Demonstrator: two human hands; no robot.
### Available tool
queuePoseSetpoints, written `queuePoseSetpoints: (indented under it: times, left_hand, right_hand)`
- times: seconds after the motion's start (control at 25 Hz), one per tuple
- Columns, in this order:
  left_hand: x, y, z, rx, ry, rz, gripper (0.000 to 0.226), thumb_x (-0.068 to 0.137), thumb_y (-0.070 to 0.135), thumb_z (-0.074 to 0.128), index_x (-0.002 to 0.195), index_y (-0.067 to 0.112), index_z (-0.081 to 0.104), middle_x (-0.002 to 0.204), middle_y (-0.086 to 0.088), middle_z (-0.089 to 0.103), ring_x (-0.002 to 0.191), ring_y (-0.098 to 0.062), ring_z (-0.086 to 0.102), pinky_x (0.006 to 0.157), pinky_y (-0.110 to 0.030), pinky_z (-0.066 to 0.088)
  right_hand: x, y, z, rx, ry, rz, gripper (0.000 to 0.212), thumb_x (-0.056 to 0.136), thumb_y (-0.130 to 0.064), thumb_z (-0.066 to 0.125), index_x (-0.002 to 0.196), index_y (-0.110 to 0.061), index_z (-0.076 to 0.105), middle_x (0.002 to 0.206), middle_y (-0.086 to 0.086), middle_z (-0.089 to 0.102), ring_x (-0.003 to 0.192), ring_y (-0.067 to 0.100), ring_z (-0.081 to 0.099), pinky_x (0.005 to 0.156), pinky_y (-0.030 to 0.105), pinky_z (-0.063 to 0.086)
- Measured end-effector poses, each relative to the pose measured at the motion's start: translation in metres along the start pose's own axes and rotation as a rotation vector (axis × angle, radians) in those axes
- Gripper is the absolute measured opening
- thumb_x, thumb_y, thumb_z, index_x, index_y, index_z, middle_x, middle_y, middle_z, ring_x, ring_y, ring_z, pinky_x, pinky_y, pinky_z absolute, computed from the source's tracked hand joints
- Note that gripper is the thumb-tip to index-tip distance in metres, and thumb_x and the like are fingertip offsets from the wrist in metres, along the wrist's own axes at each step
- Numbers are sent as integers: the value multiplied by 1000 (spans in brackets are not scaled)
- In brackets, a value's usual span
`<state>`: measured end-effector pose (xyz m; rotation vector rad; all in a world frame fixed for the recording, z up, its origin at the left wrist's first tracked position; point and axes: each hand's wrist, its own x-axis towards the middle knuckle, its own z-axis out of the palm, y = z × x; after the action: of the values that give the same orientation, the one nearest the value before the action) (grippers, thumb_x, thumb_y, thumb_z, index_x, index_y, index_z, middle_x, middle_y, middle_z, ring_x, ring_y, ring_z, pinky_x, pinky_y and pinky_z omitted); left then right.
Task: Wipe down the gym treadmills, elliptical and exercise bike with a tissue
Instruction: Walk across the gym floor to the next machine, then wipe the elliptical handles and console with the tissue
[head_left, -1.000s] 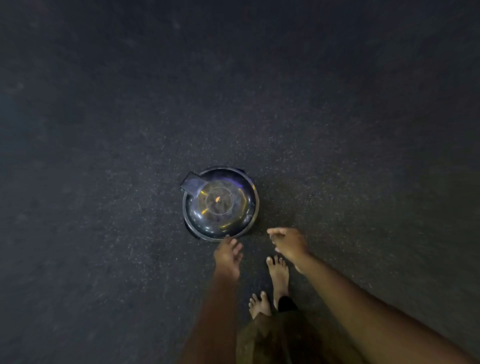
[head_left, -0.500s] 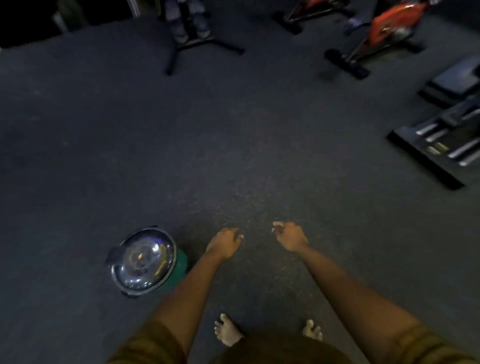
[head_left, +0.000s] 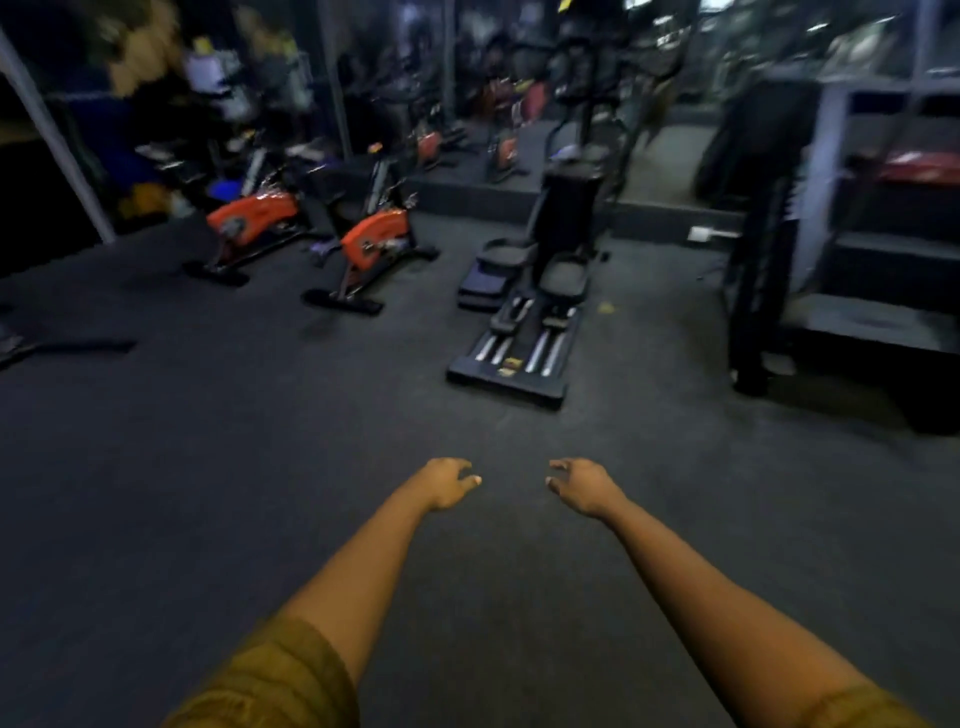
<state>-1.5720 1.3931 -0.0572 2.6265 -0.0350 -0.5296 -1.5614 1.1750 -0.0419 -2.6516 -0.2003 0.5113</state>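
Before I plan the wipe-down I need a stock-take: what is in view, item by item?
exercise bikes: two, orange and black, far left of centre
elliptical: one, black, centre, beyond the hands
large machine: one, black and grey, right edge, too blurred to name
floor: one, dark grey, all around
pole: one, pale grey, far left, slanting
left hand: one, empty, fingers loosely curled, lower centre
right hand: one, empty, fingers loosely curled, beside it
sleeves: two, mustard brown, bottom edge
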Motion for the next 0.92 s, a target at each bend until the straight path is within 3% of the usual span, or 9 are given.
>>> queuePoseSetpoints:
  times: [0.24,0.44,0.92]
  left_hand:
    - [136,201,11,159,-90,276,51,99,38,46,140,8,45,143,-14,47,132,-28,43,107,-33,35]
    - [245,370,25,219,-209,471,54,101,38,42,145,9,37,147,-12,40,132,-29,42,109,-38,35]
    - [511,679,24,369,-235,745,53,100,38,43,144,10,38,146,-13,43,132,-28,41,108,-35,35]
  right_hand:
    - [13,164,-134,3,153,290,46,99,-29,43,141,-10,39,145,10,40,131,27,39,106,32,31]
    - [31,296,-238,-58,205,491,46,100,-29,41,141,-10,39,146,9,40,131,26,39,107,33,32]
    - [137,541,-464,-5,333,695,42,98,-26,44,137,-13,46,142,6,45,129,25,42,103,31,35]
